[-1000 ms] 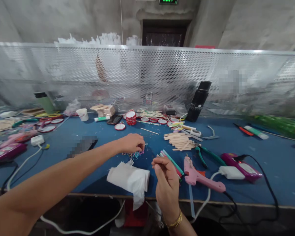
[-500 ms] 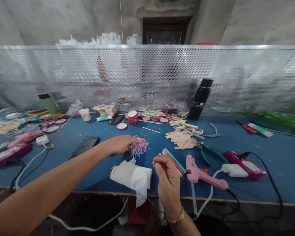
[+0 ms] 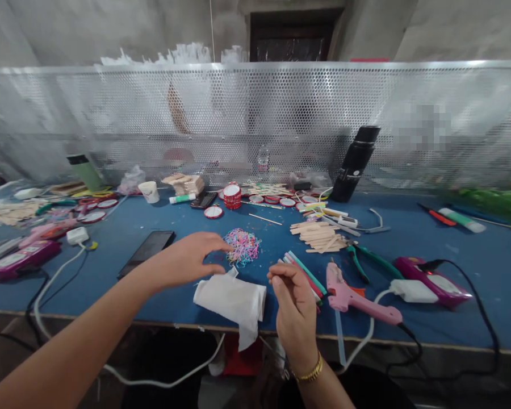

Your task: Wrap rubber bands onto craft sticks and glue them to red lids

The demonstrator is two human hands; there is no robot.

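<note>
Beside a pile of small colourful rubber bands [image 3: 243,247], my left hand [image 3: 195,257] is open, its thumb apart from its fingers and the fingertips at the pile's left edge. Below it lies a white roll of tissue [image 3: 230,298] with a loose end hanging over the table's edge. My right hand [image 3: 296,307], a gold bracelet at its wrist, is closed with curled fingers and thumb together. Whatever it may hold is hidden. Coloured sticks [image 3: 309,275] lie just behind it, and a pink glue gun [image 3: 357,298] rests to its right.
Wooden craft sticks [image 3: 319,236], green-handled pliers [image 3: 357,264] and a purple device [image 3: 434,284] with cables lie to the right. A black flask [image 3: 354,165] stands by the perforated metal panel [image 3: 221,113]. Red-rimmed discs [image 3: 232,197], a paper cup [image 3: 149,192] and a phone [image 3: 147,253] are farther left.
My left hand has drawn back left from the rubber bands and opened, uncovering more of the pile. My right hand keeps its curled pose. The view has tilted slightly.
</note>
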